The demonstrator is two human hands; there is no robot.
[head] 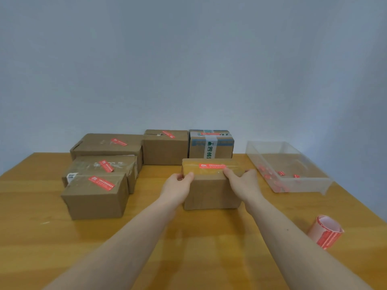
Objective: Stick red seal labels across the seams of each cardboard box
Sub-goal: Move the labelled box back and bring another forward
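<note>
Closest to the camera, on the right side of the wooden table [209,237], sits the roll of red seal labels [325,231], tipped over with its open core facing up and away. Thin backing paper, so I'd guess it's light and floppy; best picked up round the outside.

Middle of the table is the taped cardboard box [211,185], standing flat with its long axis running left to right. Both hands are on it: the left hand [178,185] grips the left top corner with its thumb over the top edge, and the right hand [244,181] wraps the right top edge. The red label [212,165] already lies along the top, parallel to the long side. The box looks stiff and probably not heavy, though glossy tape could be slippery, so holding the two ends makes sense.

Right of it, a clear plastic bin [303,185] holds red scraps. Left and behind, five more boxes [96,197] all wear labels.
</note>
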